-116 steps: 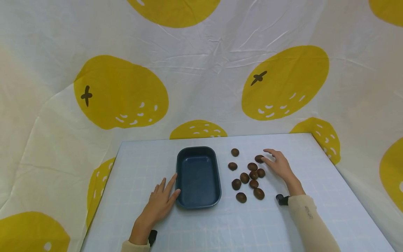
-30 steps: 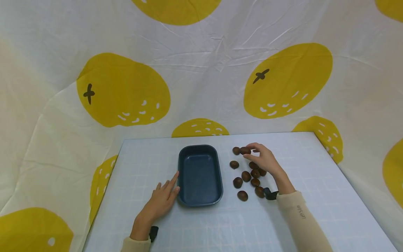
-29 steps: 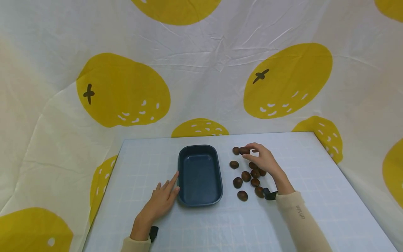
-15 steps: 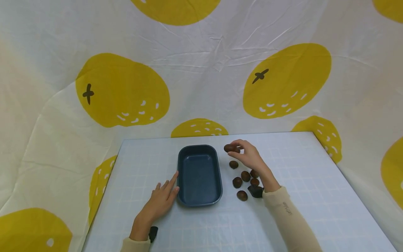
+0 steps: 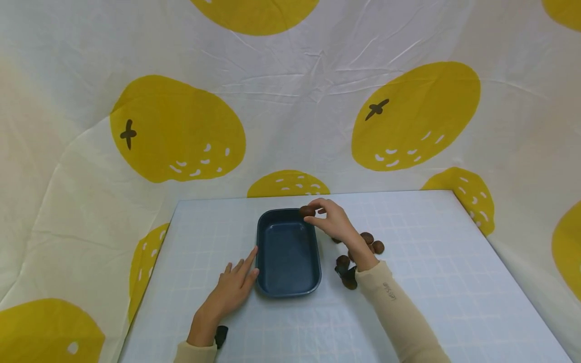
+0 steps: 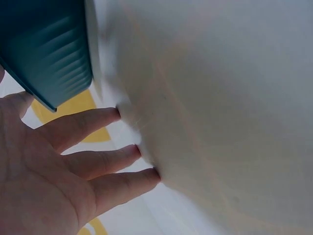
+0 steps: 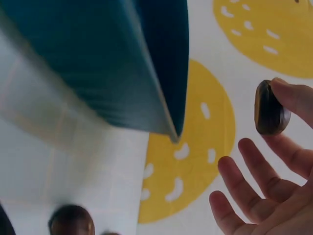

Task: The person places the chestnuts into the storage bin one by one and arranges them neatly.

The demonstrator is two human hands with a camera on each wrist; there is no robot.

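Head view: even, moderate illumination; definition adequate to the far corners of the table (image 5: 290, 333). A soft shadow lies beside the right sleeve (image 5: 395, 312), toward the near edge. Left wrist view: dim, hazy, surface greyed by shadow. Right wrist view: tray (image 7: 98, 58) blurred; held nut (image 7: 270, 108) sharper, with faint sheen.

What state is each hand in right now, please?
Left hand: open, beside the blue tray.
Right hand: holding one brown nut, pinched with the thumb.

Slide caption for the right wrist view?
Right hand pinches a dark brown nut near the blue-green tray, yellow-patterned cloth behind.
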